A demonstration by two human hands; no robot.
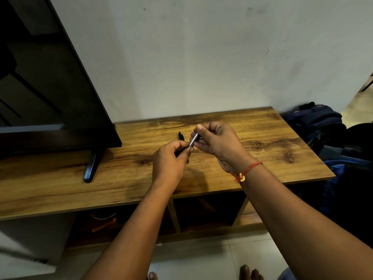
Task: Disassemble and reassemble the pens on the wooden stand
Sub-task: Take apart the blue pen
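Above the middle of the wooden stand [262,150], both my hands hold one silver pen [194,139]. My left hand [170,161] grips its lower, darker end in curled fingers. My right hand [217,142] pinches the upper silver end between thumb and fingers. A black pen [181,136] lies on the stand just behind my hands, partly hidden by them. A thin dark tip [188,161] shows below my left hand.
A black television [50,87] on a dark foot [91,168] fills the stand's left side. Blue bags [314,122] lie on the floor past the right end. Open shelves [203,213] sit under the top, against a white wall.
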